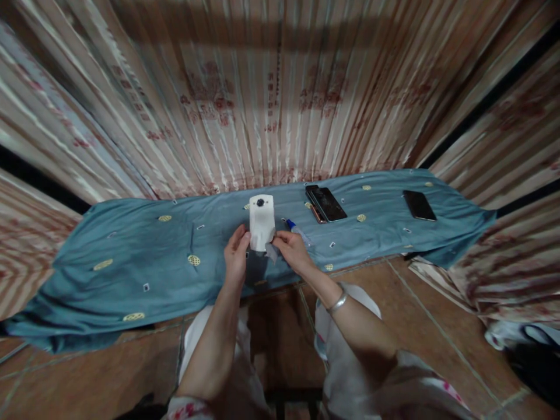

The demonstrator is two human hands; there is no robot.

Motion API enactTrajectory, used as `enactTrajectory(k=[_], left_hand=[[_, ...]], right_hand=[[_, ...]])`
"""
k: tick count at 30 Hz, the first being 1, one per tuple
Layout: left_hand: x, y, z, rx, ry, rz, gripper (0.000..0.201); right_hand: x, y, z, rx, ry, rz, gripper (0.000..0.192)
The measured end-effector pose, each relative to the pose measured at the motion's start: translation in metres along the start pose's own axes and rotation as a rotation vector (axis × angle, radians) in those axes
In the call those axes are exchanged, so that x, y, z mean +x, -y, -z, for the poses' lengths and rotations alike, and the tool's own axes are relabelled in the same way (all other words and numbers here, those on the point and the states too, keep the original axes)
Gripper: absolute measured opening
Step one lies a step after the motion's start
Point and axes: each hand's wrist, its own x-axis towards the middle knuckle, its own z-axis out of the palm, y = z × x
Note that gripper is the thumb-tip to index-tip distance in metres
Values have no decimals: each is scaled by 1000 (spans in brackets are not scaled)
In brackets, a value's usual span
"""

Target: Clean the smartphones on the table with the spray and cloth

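Observation:
A white phone with a dark round lens near its top is held upright above the blue cloth, its back towards me. My left hand grips its lower left edge between thumb and fingers. At the lower right corner, my right hand pinches a thin, greyish, see-through piece of film that hangs beside the phone. Whether those fingers also press on the phone is hard to make out. Just beyond my right hand lies a blue-capped tube, partly hidden by it.
A blue cloth with yellow patterns covers the long, low table. Dark phones lie together right of centre, and another dark phone lies farther right. A pleated curtain hangs behind. Brown tiles cover the floor.

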Motion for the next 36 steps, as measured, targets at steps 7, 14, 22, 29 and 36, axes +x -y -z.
enactTrajectory(k=[7, 14, 22, 29, 36], left_hand=[[-1, 5, -3, 194, 56, -127, 51], [1, 6, -4, 167, 31, -66, 48], [-5, -3, -14, -78, 39, 69, 46], [-4, -6, -13, -218, 16, 131, 52], [-3, 2, -14, -266, 116, 302, 40]], right_hand=[[-6, 6, 2, -527, 3, 169, 19], [-19, 12, -4, -1013, 17, 453, 16], [-26, 9, -9, -1131, 106, 614, 21], [-32, 10, -8, -881, 164, 640, 37], [-33, 15, -3, -880, 272, 692, 35]])
